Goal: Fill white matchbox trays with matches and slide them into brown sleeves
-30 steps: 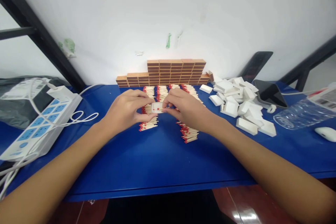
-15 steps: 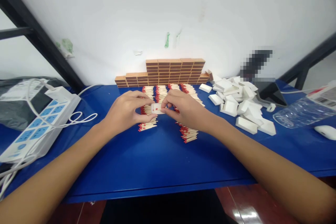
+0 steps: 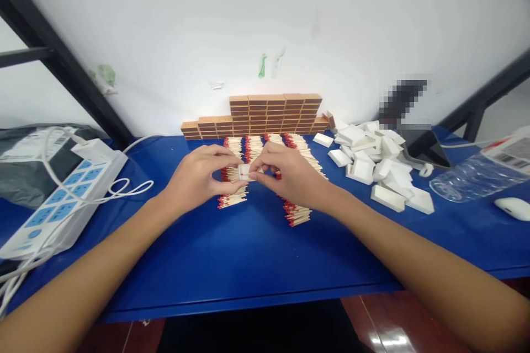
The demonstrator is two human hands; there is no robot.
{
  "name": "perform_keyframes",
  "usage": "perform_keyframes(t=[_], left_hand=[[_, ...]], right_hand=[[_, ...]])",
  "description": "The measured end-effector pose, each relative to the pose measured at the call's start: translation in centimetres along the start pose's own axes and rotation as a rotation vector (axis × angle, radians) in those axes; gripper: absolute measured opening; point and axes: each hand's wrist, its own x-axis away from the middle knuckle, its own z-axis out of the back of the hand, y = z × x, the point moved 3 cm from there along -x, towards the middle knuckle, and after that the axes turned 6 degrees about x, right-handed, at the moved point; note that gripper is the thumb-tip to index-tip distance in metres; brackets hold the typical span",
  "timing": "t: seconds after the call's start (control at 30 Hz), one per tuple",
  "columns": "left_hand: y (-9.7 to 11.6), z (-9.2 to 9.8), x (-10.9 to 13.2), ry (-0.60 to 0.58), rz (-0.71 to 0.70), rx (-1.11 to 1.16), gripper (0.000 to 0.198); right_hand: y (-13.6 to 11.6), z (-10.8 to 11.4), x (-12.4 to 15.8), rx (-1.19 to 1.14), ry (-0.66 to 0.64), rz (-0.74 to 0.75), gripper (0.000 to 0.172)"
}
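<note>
My left hand point(image 3: 201, 175) pinches the left end of a small white matchbox tray point(image 3: 243, 168) between thumb and fingers. A bit of red, like match heads, shows inside the tray. My right hand point(image 3: 287, 171) has its thumb and fingers pressed together over the tray's right part; what they hold is hidden. Beneath and around both hands lie rows of loose red-tipped matches point(image 3: 298, 214), with another bunch of matches point(image 3: 232, 198) beside my left thumb.
Stacked brown matchboxes point(image 3: 277, 113) stand against the wall. A heap of white trays point(image 3: 387, 198) lies right, near a dark-screened device point(image 3: 426, 149), a clear plastic bottle point(image 3: 467, 179) and a white mouse point(image 3: 513, 208). A corded power strip point(image 3: 62, 204) and a dark bag point(image 3: 25, 165) are at left.
My right fingertips have shifted slightly left over the tray and cover more of it, so less red shows inside. My left hand keeps its pinch on the tray.
</note>
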Motion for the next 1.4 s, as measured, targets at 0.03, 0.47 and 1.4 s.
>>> perform_keyframes(t=[0.03, 0.47, 1.4], left_hand=[[0.0, 0.0, 0.0, 0.0, -0.002, -0.001, 0.031], [-1.9, 1.0, 0.0, 0.006, 0.019, -0.091, 0.029], [-2.7, 1.0, 0.3, -0.05, 0.031, -0.109, 0.028]], right_hand=[[0.0, -0.1, 0.0, -0.004, -0.001, -0.004, 0.007], [-0.5, 0.4, 0.0, 0.018, 0.096, -0.002, 0.006], [-1.1, -2.4, 0.6, 0.233, -0.222, -0.005, 0.013]])
